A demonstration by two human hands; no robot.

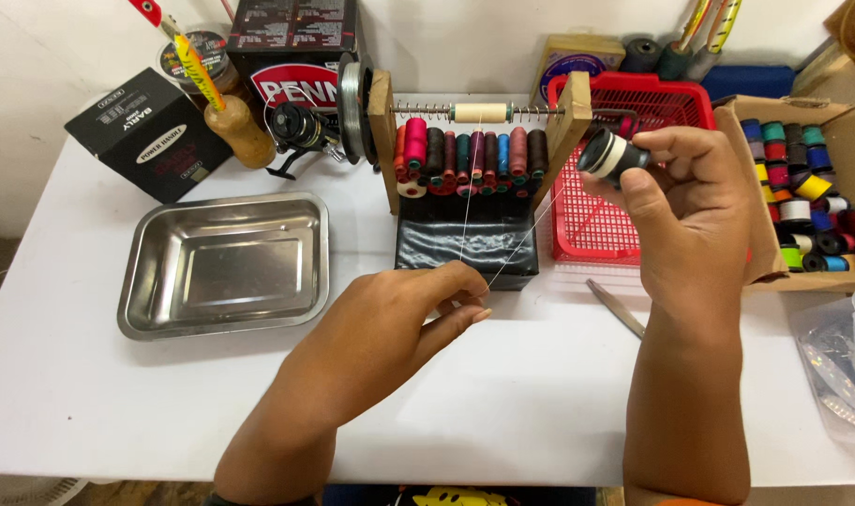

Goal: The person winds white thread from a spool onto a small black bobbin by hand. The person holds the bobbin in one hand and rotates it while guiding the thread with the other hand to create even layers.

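Head view: right hand (690, 201) clamped on a black-and-cream spool (610, 155), raised over the red basket (667, 94). Left hand (404, 314) pinches thin thread (526, 236) low over the table (118, 394), in front of the wooden spool rack (474, 150).

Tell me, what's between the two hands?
A thin pale thread runs from the left hand up to the small spool in the right hand, over bare white table, in the head view.

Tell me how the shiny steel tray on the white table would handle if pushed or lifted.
The shiny rectangular steel tray looks thin-walled and holds nothing, so it is probably light. On the smooth white table it would likely slide rather than tip, being low and wide. Its polished rim may feel slippery.
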